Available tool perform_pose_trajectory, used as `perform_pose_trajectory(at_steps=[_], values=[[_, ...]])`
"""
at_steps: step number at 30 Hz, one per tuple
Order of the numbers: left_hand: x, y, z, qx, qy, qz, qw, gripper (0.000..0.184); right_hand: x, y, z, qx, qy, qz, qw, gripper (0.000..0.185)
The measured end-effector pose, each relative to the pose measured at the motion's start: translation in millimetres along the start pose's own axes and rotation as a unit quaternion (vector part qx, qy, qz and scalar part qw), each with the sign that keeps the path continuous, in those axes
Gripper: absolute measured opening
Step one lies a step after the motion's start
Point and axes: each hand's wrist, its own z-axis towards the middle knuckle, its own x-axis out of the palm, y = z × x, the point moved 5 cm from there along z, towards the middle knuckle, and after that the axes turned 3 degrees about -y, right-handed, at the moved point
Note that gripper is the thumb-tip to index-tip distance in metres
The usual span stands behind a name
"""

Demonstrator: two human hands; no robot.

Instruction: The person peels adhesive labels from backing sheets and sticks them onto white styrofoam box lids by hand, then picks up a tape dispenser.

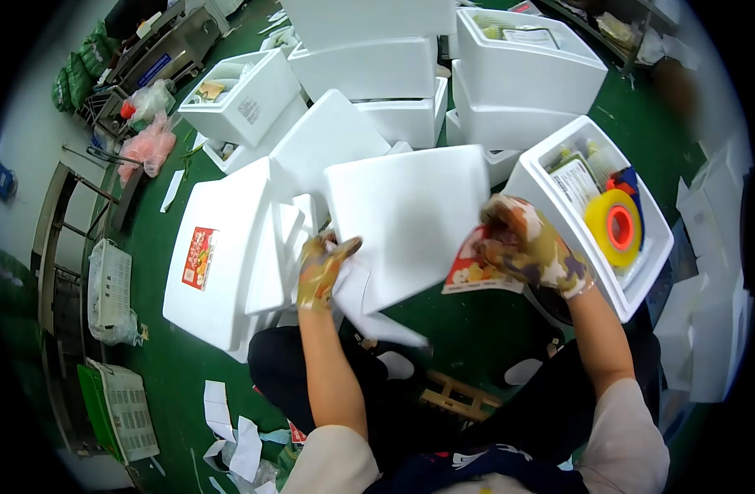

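My right hand (538, 247), in a camouflage-patterned glove, grips a red printed label (472, 270) by its upper part. The label hangs in front of the lower right edge of a white foam lid (410, 206). At the lid's left edge is my left hand (324, 267), gloved alike, with its fingers closed. A white paper sheet (377, 323) trails below and right of that hand and seems held in it; its grip is partly hidden. To the left, another foam lid (221, 255) bears a similar red label (200, 258).
An open foam box (530, 177) at my right holds packed goods and a yellow tape roll (601, 226). Stacked foam boxes (365, 70) stand ahead. Paper scraps (246, 449) litter the green floor at lower left, near white plastic crates (129, 412). A small wooden stool (456, 397) lies between my legs.
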Motion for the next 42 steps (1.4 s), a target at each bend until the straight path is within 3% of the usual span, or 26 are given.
perform_pose_trajectory(at_steps=[1, 3, 6, 9, 10, 11, 13, 14, 17, 18, 19, 21, 22, 23, 24, 25, 27, 28, 29, 31, 32, 34, 37, 39, 40, 42], values=[[-7, -5, -17, 0.013, 0.021, -0.050, 0.998, 0.032, -2, 18, 2, 0.013, 0.019, -0.010, 1.000, 0.028], [-24, -15, -60, 0.001, 0.048, -0.134, 0.990, 0.030, 12, 60, -3, -0.115, 0.042, -0.116, 0.986, 0.036], [-43, -21, -99, -0.040, 0.062, -0.166, 0.983, 0.033, 36, 79, -9, -0.208, 0.037, -0.216, 0.953, 0.042], [-61, -20, -126, -0.038, 0.075, -0.222, 0.971, 0.037, 61, 85, -19, -0.167, 0.001, -0.232, 0.958, 0.049], [-70, -23, -137, -0.045, 0.058, -0.207, 0.976, 0.036, 65, 90, -26, -0.123, 0.017, -0.210, 0.970, 0.065], [-78, -30, -150, -0.053, 0.041, -0.192, 0.979, 0.035, 71, 100, -33, -0.129, 0.017, -0.212, 0.969, 0.065], [-89, -14, -158, -0.057, 0.026, -0.216, 0.974, 0.034, 69, 122, -47, -0.169, -0.137, -0.267, 0.939, 0.081], [-93, -6, -160, -0.061, 0.015, -0.237, 0.969, 0.033, 79, 119, -47, -0.177, -0.116, -0.267, 0.940, 0.084], [-107, 2, -168, -0.014, 0.050, -0.322, 0.945, 0.032, 133, 144, -59, -0.224, -0.079, -0.229, 0.944, 0.063], [-115, 6, -171, -0.002, 0.024, -0.268, 0.963, 0.033, 155, 157, -68, -0.239, -0.071, -0.218, 0.943, 0.061], [-118, 27, -165, 0.001, 0.054, -0.339, 0.939, 0.034, 174, 171, -75, -0.256, -0.062, -0.208, 0.942, 0.058], [-138, 19, -191, -0.012, -0.017, -0.402, 0.916, 0.032, 180, 208, -86, -0.342, -0.007, -0.190, 0.920, 0.061], [-155, 15, -199, 0.033, -0.037, -0.395, 0.917, 0.030, 178, 208, -79, -0.316, -0.016, -0.173, 0.933, 0.062], [-185, 65, -192, 0.041, -0.096, -0.333, 0.937, 0.030, 174, 206, -70, -0.290, -0.023, -0.156, 0.944, 0.064], [-210, 90, -199, 0.054, -0.158, -0.352, 0.921, 0.031, 165, 203, -54, -0.310, -0.101, -0.172, 0.930, 0.067], [-220, 73, -212, 0.044, -0.162, -0.398, 0.902, 0.032, 150, 197, -32, -0.271, -0.079, -0.221, 0.933, 0.069], [-240, 44, -231, 0.015, -0.203, -0.454, 0.867, 0.038, 145, 146, 6, -0.206, -0.116, -0.166, 0.957, 0.073], [-247, 42, -230, 0.026, -0.224, -0.470, 0.854, 0.039, 138, 132, 17, -0.133, -0.132, -0.234, 0.954, 0.072], [-256, 41, -227, 0.040, -0.243, -0.484, 0.840, 0.039, 134, 122, 24, -0.132, -0.182, -0.217, 0.950, 0.070], [-285, 76, -197, 0.010, -0.188, -0.466, 0.865, 0.037, 130, 123, 18, -0.157, -0.191, -0.191, 0.950, 0.061], [-302, 97, -179, 0.001, -0.148, -0.450, 0.881, 0.036, 130, 127, 14, -0.163, -0.184, -0.190, 0.950, 0.061], [-306, 79, -169, -0.099, -0.366, -0.222, 0.898, 0.051, 133, 137, 1, -0.181, -0.132, -0.140, 0.964, 0.054], [-324, 117, -148, -0.202, -0.386, 0.047, 0.899, 0.075, 138, 148, -18, -0.172, -0.062, -0.072, 0.981, 0.050], [-307, 104, -165, -0.130, -0.459, 0.047, 0.878, 0.072, 140, 173, -38, -0.195, -0.015, 0.001, 0.981, 0.064], [-289, 98, -169, -0.048, -0.433, -0.074, 0.897, 0.064, 148, 185, -46, -0.245, 0.023, 0.025, 0.969, 0.073], [-255, 68, -174, -0.025, -0.397, -0.228, 0.889, 0.050, 168, 218, -62, -0.277, 0.102, 0.001, 0.955, 0.089]])
